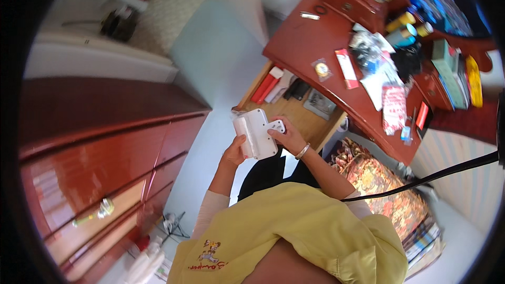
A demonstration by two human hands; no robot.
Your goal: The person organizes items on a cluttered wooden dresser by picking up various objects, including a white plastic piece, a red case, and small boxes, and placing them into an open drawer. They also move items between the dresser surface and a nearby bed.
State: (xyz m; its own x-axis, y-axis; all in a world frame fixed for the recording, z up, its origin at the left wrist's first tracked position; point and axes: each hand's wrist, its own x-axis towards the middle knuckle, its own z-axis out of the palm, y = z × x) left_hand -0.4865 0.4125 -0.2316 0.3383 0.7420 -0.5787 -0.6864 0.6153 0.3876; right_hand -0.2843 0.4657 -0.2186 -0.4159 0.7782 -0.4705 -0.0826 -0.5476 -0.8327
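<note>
In the head view my left hand (235, 150) grips the near left side of a white plastic device (263, 136). Dark round spots, like screw holes, dot its flat face, and clear plastic film (238, 115) clings to its far left corner. My right hand (291, 139), with a bracelet at the wrist, holds a small white piece (277, 126) with dark marks against the device's right edge. Whether this piece is joined to the device I cannot tell. Both hands are just in front of an open wooden drawer (311, 124).
Inside the drawer lie red boxes (265, 88) and a flat clear packet (320, 103). The red-brown dressing table (294, 49) above bears papers, packets and bottles. A red-brown cabinet (118, 122) stands left; a flower-patterned cloth (378, 177) covers something right. A black cable (426, 179) crosses the right side.
</note>
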